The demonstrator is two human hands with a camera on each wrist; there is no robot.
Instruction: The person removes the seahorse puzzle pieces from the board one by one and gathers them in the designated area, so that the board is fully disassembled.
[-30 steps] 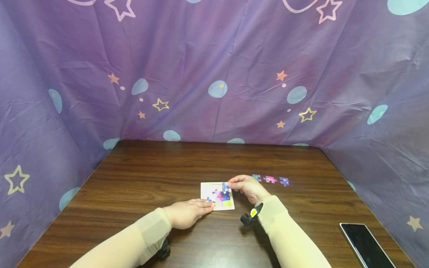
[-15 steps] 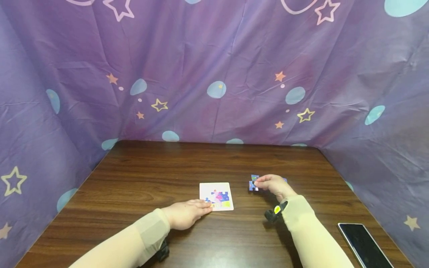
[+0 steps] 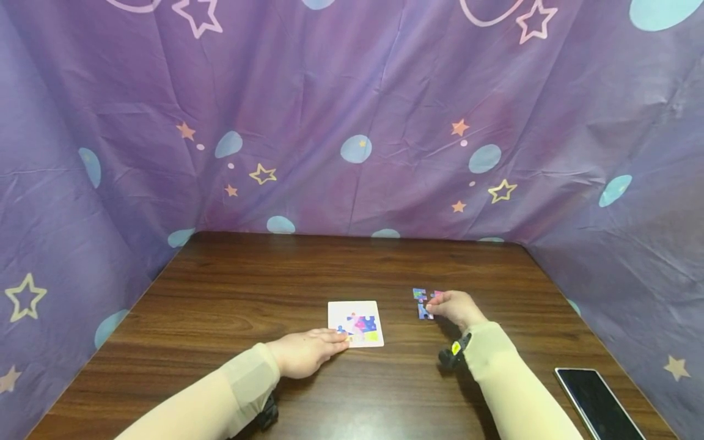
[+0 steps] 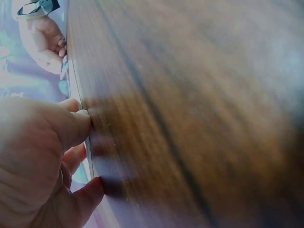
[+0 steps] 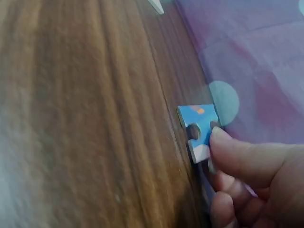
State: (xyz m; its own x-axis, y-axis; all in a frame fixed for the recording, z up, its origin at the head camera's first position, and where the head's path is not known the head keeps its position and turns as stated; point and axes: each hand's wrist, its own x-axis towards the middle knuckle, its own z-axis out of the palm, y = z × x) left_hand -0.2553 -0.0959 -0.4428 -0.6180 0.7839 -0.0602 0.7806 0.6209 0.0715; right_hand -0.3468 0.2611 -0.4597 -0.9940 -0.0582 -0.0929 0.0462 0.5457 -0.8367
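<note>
My right hand (image 3: pixel 459 308) pinches a blue puzzle piece (image 5: pixel 202 114) between thumb and fingers, low over the table to the right of the board. In the right wrist view the piece shows notches in its sides and an orange spot. A white puzzle board (image 3: pixel 338 310) lies at the table's middle, with several joined pieces (image 3: pixel 363 324) on its lower part. On the board's lower left corner rests my left hand (image 3: pixel 308 352), fingers extended. Just behind the held piece lie a blue-green piece (image 3: pixel 419 294) and a pink piece (image 3: pixel 437 294), partly covered by the right hand.
A phone (image 3: pixel 599 400) with a dark screen lies at the table's right front. The brown wooden table (image 3: pixel 247 275) is enclosed at the back and sides by a purple cloth (image 3: pixel 308 110) printed with stars and spots.
My right hand has carried the blue puzzle piece from the board's upper right corner to the right, beside the loose pieces, and lately slightly nearer me. The left hand has stayed put.
</note>
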